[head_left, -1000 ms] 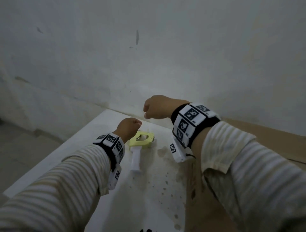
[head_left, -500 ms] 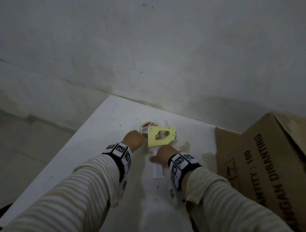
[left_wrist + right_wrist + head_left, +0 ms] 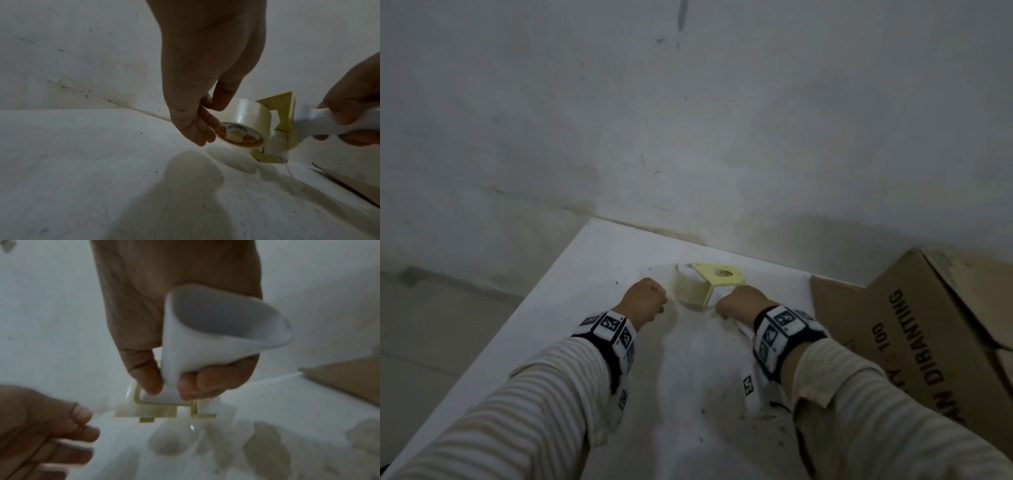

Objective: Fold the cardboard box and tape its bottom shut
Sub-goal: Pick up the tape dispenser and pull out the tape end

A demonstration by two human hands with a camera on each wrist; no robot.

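A tape dispenser with a yellow frame (image 3: 717, 274), a clear tape roll (image 3: 246, 113) and a white handle (image 3: 205, 340) stands tilted at the far side of the white table (image 3: 602, 274). My right hand (image 3: 172, 386) grips the handle, thumb on one side and fingers on the other. My left hand (image 3: 211, 120) hovers just left of the roll with loosely curled fingers and holds nothing. The brown cardboard box (image 3: 935, 342), printed with black letters, stands at the right edge of the head view, away from both hands.
A grey-white wall rises right behind the table. One brown flap (image 3: 835, 308) of the box lies on the tabletop close to my right wrist. The table's left edge (image 3: 524, 322) drops to a tiled floor. Stains speckle the near tabletop.
My right hand came down from in front of the wall and took hold of the handle. The dispenser went from lying flat to tilted up. The view swung right, and the box came into sight.
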